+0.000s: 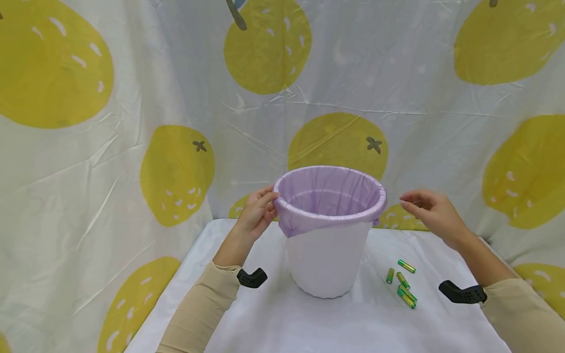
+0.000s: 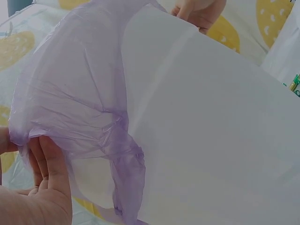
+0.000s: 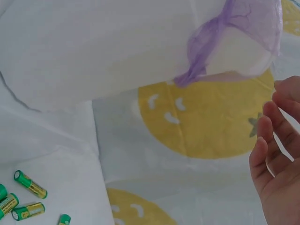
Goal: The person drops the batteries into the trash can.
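A white bin [image 1: 327, 257] at table centre has its purple liner [image 1: 328, 196] pinched at nine o'clock by the left hand [image 1: 258, 212], while the right hand [image 1: 430, 211] hovers relaxed and empty at three o'clock; tugging one-sidedly might tip it.

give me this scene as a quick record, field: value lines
bin: white bin upright on the table
liner: purple bag folded over the rim
left hand: left hand touches the bag at the rim
right hand: right hand apart from the bin, holds nothing
batteries: green batteries loose on the table, right of the bin
backdrop: lemon-print cloth
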A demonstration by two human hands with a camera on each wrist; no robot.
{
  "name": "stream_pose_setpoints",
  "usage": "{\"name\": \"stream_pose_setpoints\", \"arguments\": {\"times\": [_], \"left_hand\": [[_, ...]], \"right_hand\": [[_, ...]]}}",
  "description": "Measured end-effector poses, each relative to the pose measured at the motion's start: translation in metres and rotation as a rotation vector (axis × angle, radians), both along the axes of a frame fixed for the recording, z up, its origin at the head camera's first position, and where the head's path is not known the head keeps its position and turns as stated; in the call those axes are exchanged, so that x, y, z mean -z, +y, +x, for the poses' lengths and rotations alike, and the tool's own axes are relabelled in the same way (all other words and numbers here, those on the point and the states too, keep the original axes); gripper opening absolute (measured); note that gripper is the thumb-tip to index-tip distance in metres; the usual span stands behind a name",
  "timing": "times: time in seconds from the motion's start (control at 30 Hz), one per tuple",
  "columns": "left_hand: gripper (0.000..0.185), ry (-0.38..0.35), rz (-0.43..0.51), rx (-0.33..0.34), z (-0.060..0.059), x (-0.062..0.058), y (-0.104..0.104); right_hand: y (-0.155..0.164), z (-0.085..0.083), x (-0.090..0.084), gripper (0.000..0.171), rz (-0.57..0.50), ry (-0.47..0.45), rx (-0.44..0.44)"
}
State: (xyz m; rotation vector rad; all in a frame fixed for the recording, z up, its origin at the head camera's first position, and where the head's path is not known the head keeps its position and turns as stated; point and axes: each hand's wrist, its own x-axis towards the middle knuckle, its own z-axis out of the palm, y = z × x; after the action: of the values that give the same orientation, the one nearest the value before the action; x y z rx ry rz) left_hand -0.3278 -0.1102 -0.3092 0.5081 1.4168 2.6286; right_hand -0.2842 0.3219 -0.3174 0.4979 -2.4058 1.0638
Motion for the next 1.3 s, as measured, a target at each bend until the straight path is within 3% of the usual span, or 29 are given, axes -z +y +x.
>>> {"name": "stream_pose_setpoints", "arguments": {"times": [0.8, 1.3], "left_hand": [[0.048, -0.003, -0.001, -0.002, 0.0, -0.001, -0.001], [0.048, -0.001, 0.001, -0.005, -0.002, 0.001, 0.001]], "right_hand": [[0.02, -0.012, 0.069, 0.03, -0.018, -0.066, 0.058], [0.032, -0.015, 0.132, 0.046, -0.057, -0.266, 0.176]]}}
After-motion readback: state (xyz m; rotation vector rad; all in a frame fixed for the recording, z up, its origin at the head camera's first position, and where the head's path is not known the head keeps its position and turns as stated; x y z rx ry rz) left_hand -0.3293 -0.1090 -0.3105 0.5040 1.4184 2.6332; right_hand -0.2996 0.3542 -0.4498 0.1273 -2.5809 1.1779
